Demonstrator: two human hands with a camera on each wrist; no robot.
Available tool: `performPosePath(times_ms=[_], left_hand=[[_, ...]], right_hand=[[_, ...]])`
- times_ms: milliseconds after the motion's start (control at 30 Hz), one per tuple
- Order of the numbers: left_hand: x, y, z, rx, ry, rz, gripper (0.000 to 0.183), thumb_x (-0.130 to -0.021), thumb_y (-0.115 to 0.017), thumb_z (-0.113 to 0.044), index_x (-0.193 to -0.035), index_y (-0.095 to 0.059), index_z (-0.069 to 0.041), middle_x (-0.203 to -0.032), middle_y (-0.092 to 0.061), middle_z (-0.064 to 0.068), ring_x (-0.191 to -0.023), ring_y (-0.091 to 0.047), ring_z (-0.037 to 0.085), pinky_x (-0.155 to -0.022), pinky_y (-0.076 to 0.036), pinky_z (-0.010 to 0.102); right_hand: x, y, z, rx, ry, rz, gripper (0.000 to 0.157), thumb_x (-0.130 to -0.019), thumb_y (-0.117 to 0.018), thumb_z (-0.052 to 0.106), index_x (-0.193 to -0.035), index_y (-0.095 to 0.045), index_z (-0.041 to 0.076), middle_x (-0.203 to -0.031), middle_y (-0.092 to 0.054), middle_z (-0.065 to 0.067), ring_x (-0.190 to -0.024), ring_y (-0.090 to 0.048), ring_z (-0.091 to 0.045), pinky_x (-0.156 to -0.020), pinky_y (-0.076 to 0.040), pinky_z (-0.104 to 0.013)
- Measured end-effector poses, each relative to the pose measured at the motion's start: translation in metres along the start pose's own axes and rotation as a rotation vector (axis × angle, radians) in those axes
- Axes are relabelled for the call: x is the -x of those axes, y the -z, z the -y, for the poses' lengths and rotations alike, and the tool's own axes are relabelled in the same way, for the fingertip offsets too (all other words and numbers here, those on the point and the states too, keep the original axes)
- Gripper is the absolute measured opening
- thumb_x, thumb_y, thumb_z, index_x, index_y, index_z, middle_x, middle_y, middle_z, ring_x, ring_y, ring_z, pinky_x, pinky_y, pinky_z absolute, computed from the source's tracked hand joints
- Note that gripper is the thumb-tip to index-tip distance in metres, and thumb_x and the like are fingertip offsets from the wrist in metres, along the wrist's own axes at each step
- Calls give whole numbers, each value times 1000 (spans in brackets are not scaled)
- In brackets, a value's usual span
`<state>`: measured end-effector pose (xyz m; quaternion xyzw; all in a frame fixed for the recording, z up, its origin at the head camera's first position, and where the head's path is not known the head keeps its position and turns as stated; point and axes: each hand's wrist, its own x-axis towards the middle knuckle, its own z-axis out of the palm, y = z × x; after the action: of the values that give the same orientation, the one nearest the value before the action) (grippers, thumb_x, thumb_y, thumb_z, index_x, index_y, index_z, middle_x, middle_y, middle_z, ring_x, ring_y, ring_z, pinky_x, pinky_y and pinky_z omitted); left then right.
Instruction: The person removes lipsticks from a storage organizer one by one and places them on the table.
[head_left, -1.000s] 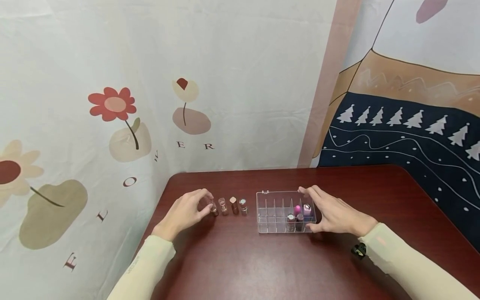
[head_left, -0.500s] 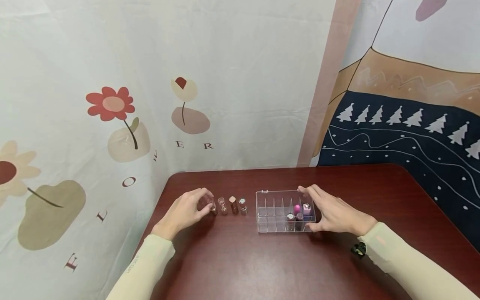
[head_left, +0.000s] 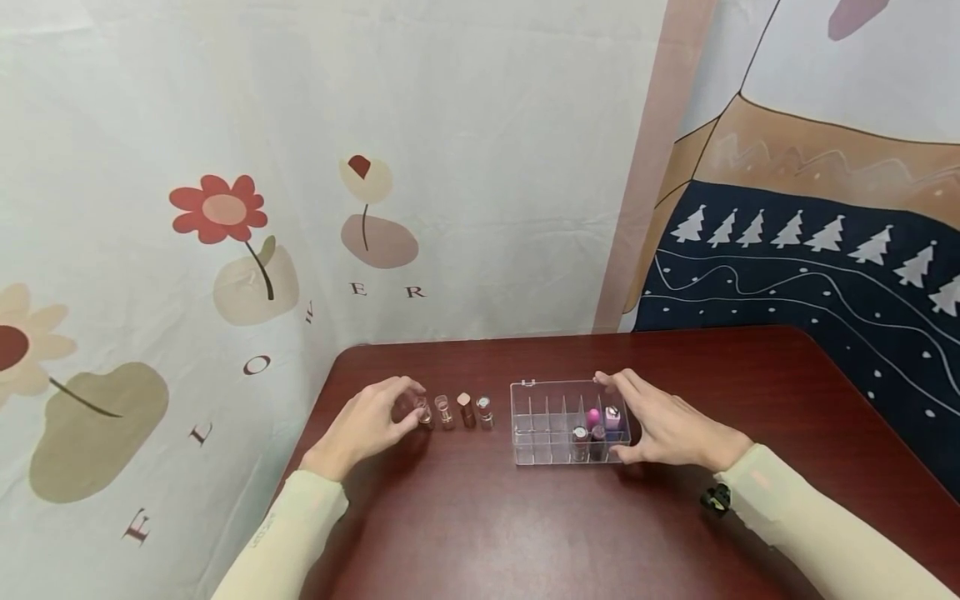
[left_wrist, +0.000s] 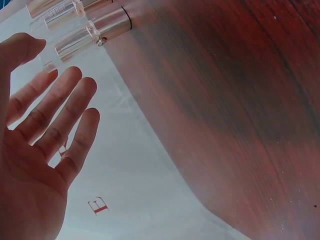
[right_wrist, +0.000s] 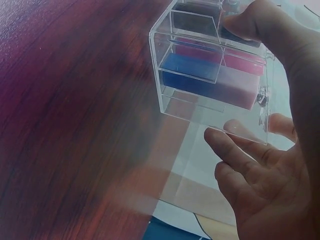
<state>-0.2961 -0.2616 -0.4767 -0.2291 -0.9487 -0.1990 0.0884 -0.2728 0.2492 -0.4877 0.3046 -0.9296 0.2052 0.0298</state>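
Observation:
My left hand (head_left: 363, 425) pinches the clear top of the leftmost lipstick (left_wrist: 92, 37) between thumb and index finger; the other fingers are spread. This lipstick stands upright at the end of a short row on the table. Beside it come another clear-capped lipstick (head_left: 445, 413), a dark brown lipstick (head_left: 467, 412) and a silver-topped lipstick (head_left: 485, 413). My right hand (head_left: 667, 425) grips the right end of a clear divided organizer box (head_left: 532, 433), thumb at the front, fingers at the back. Several lipsticks fill its right compartments, including a blue and pale pink one (right_wrist: 210, 82).
The dark red wooden table (head_left: 495, 525) ends against a pale floral cloth (head_left: 465, 167) behind. A navy cloth with white trees (head_left: 795, 267) hangs at the right. A dark thing (head_left: 717, 499) sits at the right wrist.
The view has shifted very slightly. Both hands, the organizer box and the row of lipsticks otherwise keep their places.

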Motion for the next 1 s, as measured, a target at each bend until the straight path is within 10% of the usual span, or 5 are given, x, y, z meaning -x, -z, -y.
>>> performPosePath(times_ms=[1000], left_hand=[[-12, -2, -39, -131, -139, -168, 38, -101, -87, -35, -134, -79, -18, -129, -81, 4, -95, -73, 22, -92, -62, 50]], right_hand=[[1, 0, 2, -43, 2, 13, 112, -85, -105, 27, -175, -40, 9, -159, -60, -15, -138, -72, -26, -109, -67, -51]])
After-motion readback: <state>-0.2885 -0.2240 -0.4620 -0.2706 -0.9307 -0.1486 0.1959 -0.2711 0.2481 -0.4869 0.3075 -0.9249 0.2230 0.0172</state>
